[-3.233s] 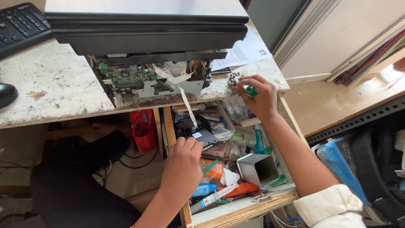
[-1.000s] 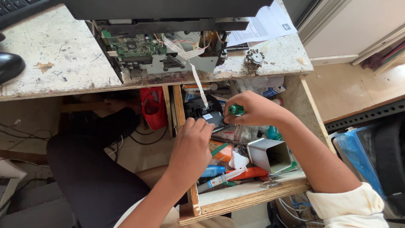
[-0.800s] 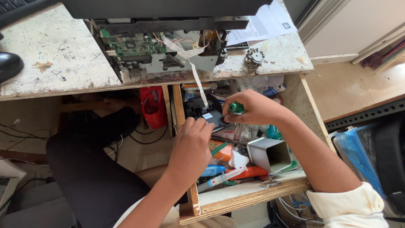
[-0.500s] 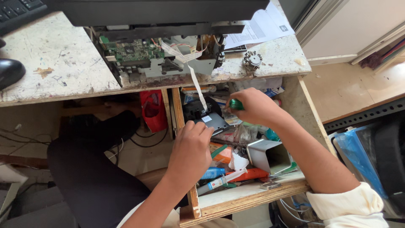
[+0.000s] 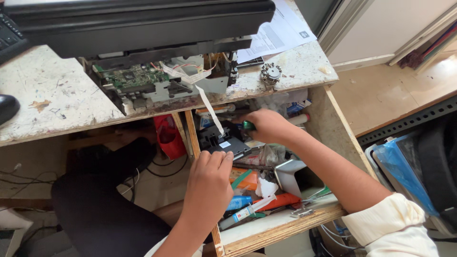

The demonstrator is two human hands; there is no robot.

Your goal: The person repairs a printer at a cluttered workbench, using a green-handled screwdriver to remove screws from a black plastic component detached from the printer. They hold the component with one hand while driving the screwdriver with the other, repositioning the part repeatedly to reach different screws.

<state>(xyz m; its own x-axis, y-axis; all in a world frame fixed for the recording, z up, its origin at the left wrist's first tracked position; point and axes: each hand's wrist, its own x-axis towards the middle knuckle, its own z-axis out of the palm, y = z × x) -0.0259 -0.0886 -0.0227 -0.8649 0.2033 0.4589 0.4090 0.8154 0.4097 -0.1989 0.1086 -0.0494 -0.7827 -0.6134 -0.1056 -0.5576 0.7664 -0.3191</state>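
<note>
My right hand (image 5: 269, 125) is inside an open wooden drawer (image 5: 266, 233), closed around a green-handled tool (image 5: 248, 125); only the handle end shows. My left hand (image 5: 208, 183) rests on the drawer's contents, fingertips on a flat black part (image 5: 220, 142) with a white sticker. Above the drawer, an opened black printer (image 5: 143, 33) sits on the worn white desk (image 5: 43, 104), its green circuit board (image 5: 131, 78) exposed. A white ribbon cable (image 5: 209, 107) hangs from the printer down to the black part.
The drawer holds an orange item (image 5: 281, 202), a blue tube (image 5: 238, 202), a grey metal box (image 5: 290, 173) and plastic bags. A small gear part (image 5: 271, 73) and papers (image 5: 278, 31) lie on the desk. A red bag (image 5: 166, 135) hangs underneath. A keyboard (image 5: 10, 40) lies at the left.
My right hand with the green-handled tool has come down from the desk edge and gone deeper into the drawer. My left hand has stayed on the black part. The view has shifted slightly.
</note>
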